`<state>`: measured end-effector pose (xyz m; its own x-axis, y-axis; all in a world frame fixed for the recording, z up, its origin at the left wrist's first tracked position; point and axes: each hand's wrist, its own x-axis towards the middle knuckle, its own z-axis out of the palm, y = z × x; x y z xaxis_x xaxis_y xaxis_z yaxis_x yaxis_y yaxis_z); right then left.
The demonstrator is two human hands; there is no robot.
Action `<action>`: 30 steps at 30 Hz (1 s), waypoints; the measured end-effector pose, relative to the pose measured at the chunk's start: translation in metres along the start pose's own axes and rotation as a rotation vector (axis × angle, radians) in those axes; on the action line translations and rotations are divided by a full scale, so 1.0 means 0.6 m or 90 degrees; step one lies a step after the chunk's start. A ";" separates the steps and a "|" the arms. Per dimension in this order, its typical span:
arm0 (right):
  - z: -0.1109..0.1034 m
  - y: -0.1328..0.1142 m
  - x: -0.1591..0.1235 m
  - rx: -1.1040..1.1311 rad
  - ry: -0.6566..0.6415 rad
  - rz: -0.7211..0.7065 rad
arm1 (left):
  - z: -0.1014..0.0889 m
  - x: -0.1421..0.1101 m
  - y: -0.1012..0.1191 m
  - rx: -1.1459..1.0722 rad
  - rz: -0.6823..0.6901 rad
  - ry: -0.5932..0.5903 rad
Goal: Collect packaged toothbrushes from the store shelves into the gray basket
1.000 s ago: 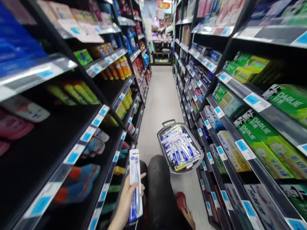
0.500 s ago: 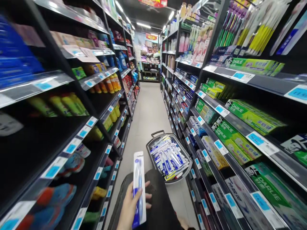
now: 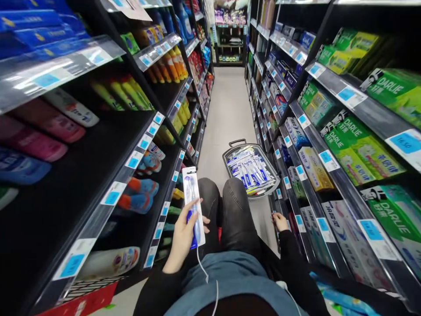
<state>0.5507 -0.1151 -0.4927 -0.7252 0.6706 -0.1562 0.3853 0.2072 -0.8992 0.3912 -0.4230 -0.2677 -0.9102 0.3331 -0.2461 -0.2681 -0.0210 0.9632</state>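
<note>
My left hand (image 3: pixel 184 232) is closed round a packaged toothbrush (image 3: pixel 194 206), a white-and-blue blister card held upright over my left thigh. Down at the right, my right hand (image 3: pixel 279 221) is beside the lower shelf edge, its fingers curled. What they hold, if anything, is hidden. On the floor ahead stands a dark shopping basket (image 3: pixel 226 154) with its handle at the far end. Inside it lie many packaged toothbrushes (image 3: pixel 251 171), mostly white and blue, apart from both hands.
Shelving runs close along both sides. Green toothpaste boxes (image 3: pixel 358 145) fill shelves at the right, while bottles (image 3: pixel 39 131) and blue-orange slippers (image 3: pixel 140 195) sit at the left. The pale floor aisle (image 3: pixel 226 105) leads to a rack at the far end.
The view has tipped downward, bringing my knees and my right hand into fuller sight. The toothbrush stays in my left hand. The basket appears higher and farther right.
</note>
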 end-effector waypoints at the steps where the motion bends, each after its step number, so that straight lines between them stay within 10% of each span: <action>1: 0.002 0.000 0.030 -0.027 0.008 0.041 | 0.001 0.007 -0.001 0.023 -0.025 -0.001; 13: 0.061 -0.068 0.415 -0.370 0.013 0.194 | 0.103 0.163 0.019 0.100 -0.109 -0.072; 30: 0.058 -0.081 0.465 -0.256 0.079 0.283 | 0.115 0.270 -0.009 0.046 -0.131 -0.043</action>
<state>0.3098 0.0370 -0.5068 -0.3838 0.8272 -0.4105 0.8385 0.1260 -0.5301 0.2667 -0.3041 -0.3053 -0.8147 0.3864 -0.4323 -0.4202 0.1204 0.8994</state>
